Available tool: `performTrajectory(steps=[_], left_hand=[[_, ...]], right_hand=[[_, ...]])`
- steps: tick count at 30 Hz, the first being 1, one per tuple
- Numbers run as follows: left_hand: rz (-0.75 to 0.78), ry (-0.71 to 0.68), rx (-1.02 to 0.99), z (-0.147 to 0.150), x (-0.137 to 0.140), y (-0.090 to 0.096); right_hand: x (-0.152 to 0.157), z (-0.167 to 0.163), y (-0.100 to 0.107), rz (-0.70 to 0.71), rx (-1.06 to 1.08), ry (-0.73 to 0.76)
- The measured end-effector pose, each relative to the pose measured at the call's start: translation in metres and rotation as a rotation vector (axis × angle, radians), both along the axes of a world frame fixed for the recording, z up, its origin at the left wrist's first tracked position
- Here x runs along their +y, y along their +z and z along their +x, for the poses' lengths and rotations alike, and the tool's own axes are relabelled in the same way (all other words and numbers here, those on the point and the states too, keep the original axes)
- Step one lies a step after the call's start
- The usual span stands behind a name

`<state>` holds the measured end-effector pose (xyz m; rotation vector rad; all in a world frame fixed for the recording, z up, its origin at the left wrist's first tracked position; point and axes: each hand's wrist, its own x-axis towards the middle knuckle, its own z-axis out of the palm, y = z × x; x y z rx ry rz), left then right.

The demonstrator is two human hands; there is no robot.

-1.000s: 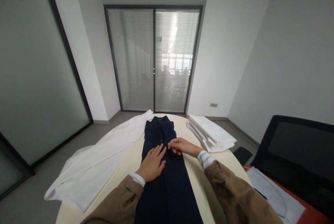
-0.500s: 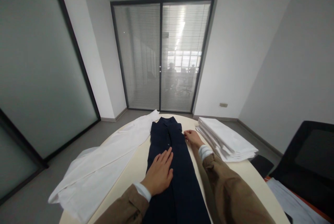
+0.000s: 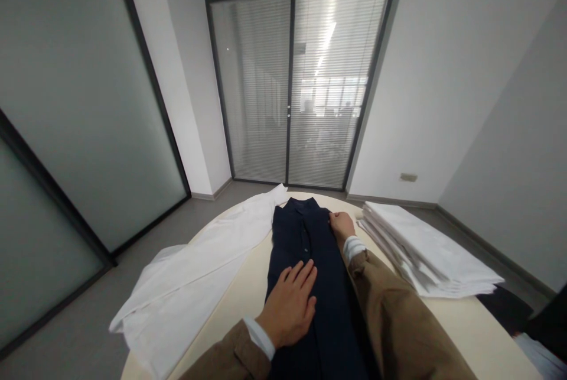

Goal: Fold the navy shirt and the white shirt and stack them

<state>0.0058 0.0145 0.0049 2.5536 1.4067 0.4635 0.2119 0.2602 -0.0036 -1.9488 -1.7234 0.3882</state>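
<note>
A dark navy shirt (image 3: pixel 295 238) lies lengthwise in front of me, its collar at the far end and a small button showing on the front. My left hand (image 3: pixel 287 306) rests flat on the middle of the shirt with its fingers stretched out. At the shirt's upper right edge, near the shoulder, my right hand (image 3: pixel 342 226) is closed, its fingertips pinching the dark cloth. The right forearm runs along the shirt's right side and hides part of that edge.
The pale round table (image 3: pixel 239 285) carries a long white garment (image 3: pixel 195 285) spread on the left. A stack of folded white cloths (image 3: pixel 429 250) lies to the right. Beyond stand glass doors with blinds (image 3: pixel 287 84). A dark chair (image 3: pixel 549 324) shows at lower right.
My right hand has moved from beside the shirt onto its upper right edge and taken hold of it. My left hand stays flat on the shirt. The view has turned slightly left.
</note>
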Motion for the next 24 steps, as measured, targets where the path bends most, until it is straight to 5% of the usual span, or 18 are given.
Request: performTrajectory(steps=[7, 10, 14, 24], left_hand=[[0.026, 0.013, 0.0, 0.001, 0.0, -0.004], [0.025, 0.02, 0.009, 0.003, -0.001, -0.002], [0.014, 0.016, 0.037, 0.004, -0.003, 0.001], [0.041, -0.001, 0.042, 0.014, 0.004, -0.009]], right_hand=[[-0.028, -0.015, 0.012, 0.087, -0.015, -0.024], [-0.051, -0.024, 0.015, 0.15, -0.12, 0.143], [-0.079, -0.03, 0.01, -0.009, -0.28, 0.462], [-0.133, -0.021, 0.013, -0.062, -0.374, 0.49]])
